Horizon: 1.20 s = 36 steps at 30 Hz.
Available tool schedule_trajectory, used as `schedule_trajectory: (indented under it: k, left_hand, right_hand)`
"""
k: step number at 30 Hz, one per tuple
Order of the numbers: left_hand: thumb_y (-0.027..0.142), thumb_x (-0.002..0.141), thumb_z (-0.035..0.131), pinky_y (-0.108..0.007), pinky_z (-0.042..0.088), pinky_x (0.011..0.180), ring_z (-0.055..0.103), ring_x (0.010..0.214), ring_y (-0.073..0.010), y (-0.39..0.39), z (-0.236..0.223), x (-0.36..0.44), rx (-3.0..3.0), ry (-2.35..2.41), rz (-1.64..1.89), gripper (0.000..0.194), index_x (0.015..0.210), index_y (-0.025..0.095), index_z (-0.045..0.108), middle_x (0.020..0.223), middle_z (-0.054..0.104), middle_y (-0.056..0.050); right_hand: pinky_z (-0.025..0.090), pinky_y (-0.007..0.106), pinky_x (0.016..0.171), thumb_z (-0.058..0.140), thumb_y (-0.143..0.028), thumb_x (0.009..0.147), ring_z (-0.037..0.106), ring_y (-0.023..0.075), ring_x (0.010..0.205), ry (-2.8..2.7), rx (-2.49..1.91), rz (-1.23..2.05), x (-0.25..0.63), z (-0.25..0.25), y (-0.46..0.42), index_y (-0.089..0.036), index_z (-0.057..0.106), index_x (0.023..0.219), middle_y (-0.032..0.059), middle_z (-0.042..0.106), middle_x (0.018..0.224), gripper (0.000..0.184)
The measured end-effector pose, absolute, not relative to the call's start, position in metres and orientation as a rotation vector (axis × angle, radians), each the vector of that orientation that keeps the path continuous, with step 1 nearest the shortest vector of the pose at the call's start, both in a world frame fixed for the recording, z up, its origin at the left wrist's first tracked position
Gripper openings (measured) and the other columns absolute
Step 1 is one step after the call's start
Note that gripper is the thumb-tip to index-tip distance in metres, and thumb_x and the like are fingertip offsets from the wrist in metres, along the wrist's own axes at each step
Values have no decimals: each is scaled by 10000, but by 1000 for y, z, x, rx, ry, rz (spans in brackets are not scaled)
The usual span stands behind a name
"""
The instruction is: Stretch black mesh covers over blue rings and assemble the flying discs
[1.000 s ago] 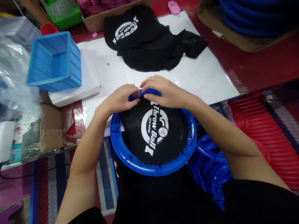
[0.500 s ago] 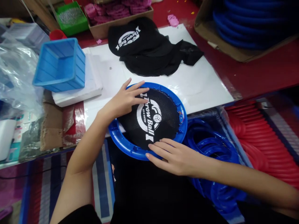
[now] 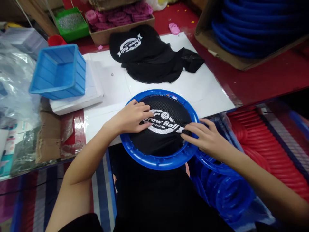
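Head view. Item: one blue plastic ring (image 3: 158, 162), round, lying across the near edge of a white sheet (image 3: 205, 100), its near part past that edge and above the person's dark clothing. Within it: one black mesh disc (image 3: 152, 145), white "Throw Ball" print running across, some folds at the near side.

Left hand (image 3: 134, 117): laid over the ring's left rim, fingers loosely spread and bent, tips on the mesh by the start of the print, thumb a little apart from them. Right hand (image 3: 207, 137): over the right rim, fingers slightly spread, tips at the far end of the lettering; whether they pinch the mesh, cannot tell.

Beyond, on the sheet: loose black mesh pieces (image 3: 154, 61), overlapping, one printed alike. To the left: one blue bin (image 3: 56, 75), empty, on a white slab (image 3: 79, 104); behind it, a red cup (image 3: 56, 40), a green tray (image 3: 83, 31) of small metallic pieces, a carton (image 3: 120, 28) of pink pieces. To the right: a cardboard box (image 3: 234, 62) of stacked blue rings; below the table, more blue rings (image 3: 231, 193) beside ribbed rows of red rings (image 3: 270, 141).
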State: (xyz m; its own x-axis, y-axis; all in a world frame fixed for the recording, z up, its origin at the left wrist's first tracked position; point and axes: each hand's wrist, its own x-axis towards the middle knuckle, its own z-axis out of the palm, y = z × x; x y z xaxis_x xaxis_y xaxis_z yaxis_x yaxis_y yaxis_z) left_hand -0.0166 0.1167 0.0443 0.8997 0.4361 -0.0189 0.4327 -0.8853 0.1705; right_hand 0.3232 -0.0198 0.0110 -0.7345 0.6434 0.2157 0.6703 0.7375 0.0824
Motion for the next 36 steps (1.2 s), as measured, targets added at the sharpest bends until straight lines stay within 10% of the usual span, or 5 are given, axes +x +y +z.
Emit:
schedule_trajectory:
  k: [7, 13, 22, 30, 36]
  left_hand:
    - [557, 1067, 553, -379, 472, 787, 738, 974, -309, 113, 50, -12, 2818, 995, -192, 592, 1552, 218, 561, 1191, 764, -143]
    - [728, 961, 623, -414, 518, 789, 763, 965, -395, 108, 55, -10, 2542, 1292, -364, 1109, 1749, 101, 159, 1132, 780, -229]
    - [658, 981, 667, -335, 461, 667, 678, 700, -223, 121, 60, -40, 2574, 953, -104, 461, 1048, 222, 799, 772, 740, -53]
    - [446, 940, 820, -631, 310, 1307, 376, 1611, -384, 128, 52, -28, 2720, 621, 311, 627, 1512, 277, 627, 1720, 453, -157]
    - [615, 834, 882, -729, 238, 1297, 265, 1644, -474, 130, 42, -34, 2757, 664, 1, 954, 1649, 322, 482, 1789, 335, -148]
  right_hand:
    - [368, 744, 1233, 639, 25, 879, 329, 478, 1616, -2438, -1402, -286, 335, 17, 13, -343, 631, 1493, 91, 246, 1824, 715]
    - [493, 670, 1202, 668, -294, 1029, 505, 458, 1499, -2373, -1475, -47, 280, 32, -26, -161, 709, 1347, 243, 504, 1640, 347]
    - [420, 707, 1264, 536, -235, 1050, 172, 474, 1682, -2506, -1434, 704, 265, 27, -19, -157, 677, 1256, 222, 222, 1814, 261]
    - [258, 837, 1275, 595, -125, 948, 96, 516, 1685, -2660, -1178, 700, 279, 37, 36, -182, 712, 931, 93, 226, 1837, 131]
    - [2, 820, 1295, 536, 17, 862, -11, 394, 1713, -2819, -817, 876, 279, 30, 121, -240, 813, 984, -42, 270, 1825, 397]
